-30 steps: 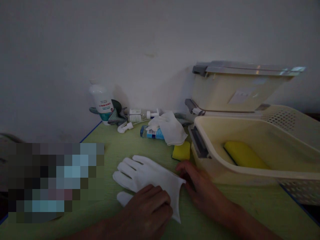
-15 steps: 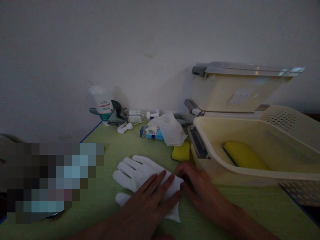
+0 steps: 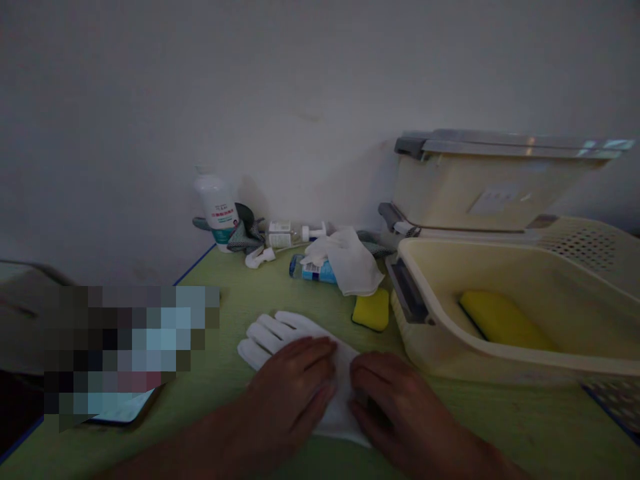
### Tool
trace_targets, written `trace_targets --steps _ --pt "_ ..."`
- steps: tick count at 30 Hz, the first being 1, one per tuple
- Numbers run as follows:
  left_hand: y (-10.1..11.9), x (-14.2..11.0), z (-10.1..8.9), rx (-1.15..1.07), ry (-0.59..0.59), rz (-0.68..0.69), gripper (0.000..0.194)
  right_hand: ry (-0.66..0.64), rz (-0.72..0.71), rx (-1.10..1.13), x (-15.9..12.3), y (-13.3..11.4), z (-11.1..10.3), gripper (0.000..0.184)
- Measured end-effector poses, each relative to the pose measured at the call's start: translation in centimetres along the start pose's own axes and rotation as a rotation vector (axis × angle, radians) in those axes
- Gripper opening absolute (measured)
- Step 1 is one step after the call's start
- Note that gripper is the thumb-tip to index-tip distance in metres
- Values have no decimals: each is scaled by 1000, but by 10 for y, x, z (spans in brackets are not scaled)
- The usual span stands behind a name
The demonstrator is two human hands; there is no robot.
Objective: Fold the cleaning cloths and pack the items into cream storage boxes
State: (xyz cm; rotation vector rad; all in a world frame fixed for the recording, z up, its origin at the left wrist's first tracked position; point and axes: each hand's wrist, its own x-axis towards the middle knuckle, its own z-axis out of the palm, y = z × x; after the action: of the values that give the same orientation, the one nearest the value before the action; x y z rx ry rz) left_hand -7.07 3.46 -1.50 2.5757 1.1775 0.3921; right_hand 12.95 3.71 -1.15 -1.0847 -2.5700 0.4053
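Observation:
A white glove (image 3: 280,333) lies flat on the green table (image 3: 210,400), fingers pointing left. My left hand (image 3: 293,393) rests palm down on its middle with the fingers stretched flat. My right hand (image 3: 387,407) lies on the cuff end beside it, fingers curled down onto the fabric; I cannot see whether it grips the glove. The two hands almost touch.
A cream plastic bin (image 3: 500,360) with its lid raised stands at the right, a yellow sponge (image 3: 503,320) inside. Another yellow sponge (image 3: 371,310), a second white glove (image 3: 350,263), bottles (image 3: 217,210) and a cloth lie by the wall. A phone (image 3: 120,413) sits at the left.
My left hand opened from a loose fist and slid forward flat over the glove. My right hand moved from the bin's side onto the cuff. The camera shifted slightly.

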Motion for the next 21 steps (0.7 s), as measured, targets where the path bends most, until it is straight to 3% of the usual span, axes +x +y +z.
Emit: trace_targets --steps 2,5,9,12,14,21 --pt "-11 2 -5 57 -76 -6 41 -58 36 -18 1 2 -4 7" --pt "-22 3 -8 95 -197 21 61 -74 83 -61 3 7 -11 15" --pt "-15 3 -1 101 -185 3 68 15 88 -175 3 12 -11 25" --pt "-4 4 7 98 -170 7 70 174 9 -179 4 11 -5 30" --pt "2 5 10 90 -153 28 71 207 -43 -170 5 8 2 38" --pt "6 7 14 -25 -74 9 70 -14 -48 -244 5 6 25 57"
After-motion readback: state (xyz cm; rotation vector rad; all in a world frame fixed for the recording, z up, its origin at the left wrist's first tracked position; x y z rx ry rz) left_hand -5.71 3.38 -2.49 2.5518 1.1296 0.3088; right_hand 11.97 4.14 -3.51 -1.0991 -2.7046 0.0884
